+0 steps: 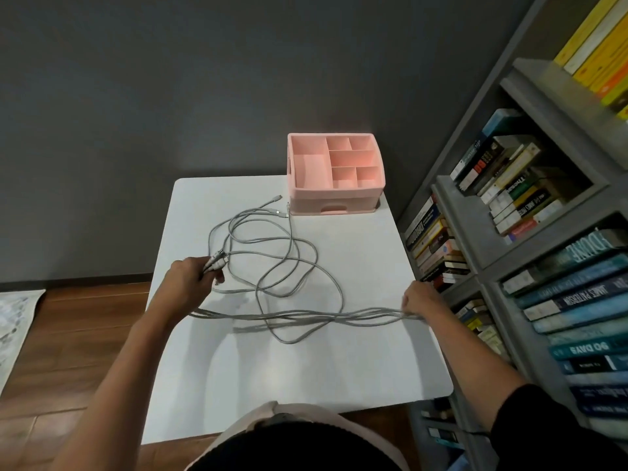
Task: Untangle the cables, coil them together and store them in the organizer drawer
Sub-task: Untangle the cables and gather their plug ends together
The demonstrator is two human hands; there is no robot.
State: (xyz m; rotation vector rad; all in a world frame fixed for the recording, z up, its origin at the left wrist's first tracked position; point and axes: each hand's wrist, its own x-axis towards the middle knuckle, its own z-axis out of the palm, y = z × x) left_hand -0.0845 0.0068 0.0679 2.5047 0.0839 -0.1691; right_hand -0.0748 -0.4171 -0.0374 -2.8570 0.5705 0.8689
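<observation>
Several grey cables lie in loose loops on the white table. My left hand grips a bundle of cable ends with their plugs sticking out to the right. My right hand holds the same strands near the table's right edge, so a stretch of cables runs taut between both hands. Other cable ends with plugs lie near the pink organizer, which stands at the table's far right. Its drawer at the bottom front is closed.
A grey bookshelf full of books stands close along the table's right side. A dark grey wall is behind the table. Wooden floor and a pale rug lie to the left.
</observation>
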